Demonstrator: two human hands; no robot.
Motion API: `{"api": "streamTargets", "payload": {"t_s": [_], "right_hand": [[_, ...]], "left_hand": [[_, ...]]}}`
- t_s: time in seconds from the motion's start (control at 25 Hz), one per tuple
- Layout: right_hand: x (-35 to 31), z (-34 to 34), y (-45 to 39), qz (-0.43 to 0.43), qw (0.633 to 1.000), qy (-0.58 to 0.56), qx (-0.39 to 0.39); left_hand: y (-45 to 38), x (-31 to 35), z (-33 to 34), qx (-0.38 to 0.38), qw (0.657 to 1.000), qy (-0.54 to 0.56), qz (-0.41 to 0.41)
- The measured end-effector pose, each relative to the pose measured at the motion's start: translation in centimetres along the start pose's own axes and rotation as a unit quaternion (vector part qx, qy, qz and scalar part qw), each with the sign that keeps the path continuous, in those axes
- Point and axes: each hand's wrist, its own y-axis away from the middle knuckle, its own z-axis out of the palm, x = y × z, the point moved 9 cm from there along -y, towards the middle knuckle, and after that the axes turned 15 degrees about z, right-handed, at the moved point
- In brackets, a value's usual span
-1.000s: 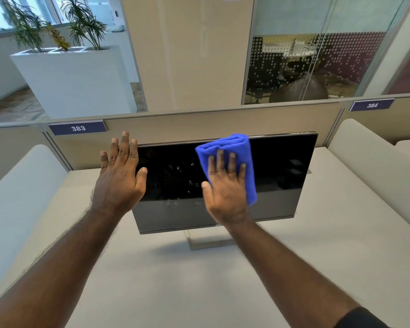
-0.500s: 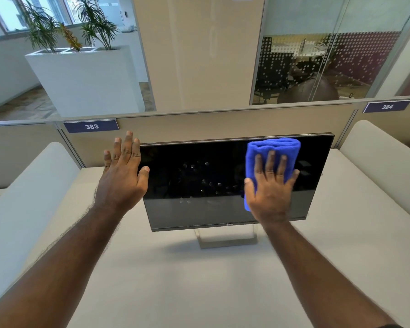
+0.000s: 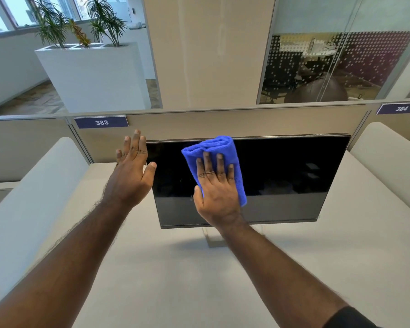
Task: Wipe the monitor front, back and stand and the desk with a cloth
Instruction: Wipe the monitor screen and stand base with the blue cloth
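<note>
A black monitor (image 3: pixel 282 176) stands on a pale desk (image 3: pixel 180 275), its silver stand (image 3: pixel 213 240) partly showing under the lower bezel. My right hand (image 3: pixel 217 192) lies flat on a folded blue cloth (image 3: pixel 213 150) and presses it against the left-centre of the screen. My left hand (image 3: pixel 130 174) rests at the monitor's left edge with the fingers spread and the thumb over the screen's front; it holds nothing. The back of the monitor is hidden.
Beige partition panels (image 3: pixel 223 121) with number plates 383 (image 3: pixel 101 122) and 384 (image 3: pixel 401 108) rise behind the desk. White padded dividers (image 3: pixel 33 197) flank the desk left and right. A white planter (image 3: pixel 92 74) and glass walls lie beyond.
My right hand slid the blue cloth to the right side of the screen, then back left to the left-centre. My left hand stayed at the monitor's left edge.
</note>
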Motion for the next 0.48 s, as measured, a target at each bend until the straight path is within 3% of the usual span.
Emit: {"api": "streamTargets", "payload": {"t_s": [0.12, 0.32, 0.48], "right_hand": [[0.0, 0.2, 0.6, -0.017, 1.0, 0.021, 0.004], [4.6, -0.8, 0.0, 0.072, 0.996, 0.06, 0.01], [0.6, -0.6, -0.9, 0.008, 1.0, 0.02, 0.007]], "left_hand": [[0.1, -0.1, -0.1, 0.011, 0.999, 0.049, -0.004], [0.2, -0.5, -0.1, 0.034, 0.991, 0.132, -0.016], [0.2, -0.8, -0.2, 0.077, 0.944, 0.315, -0.061]]}}
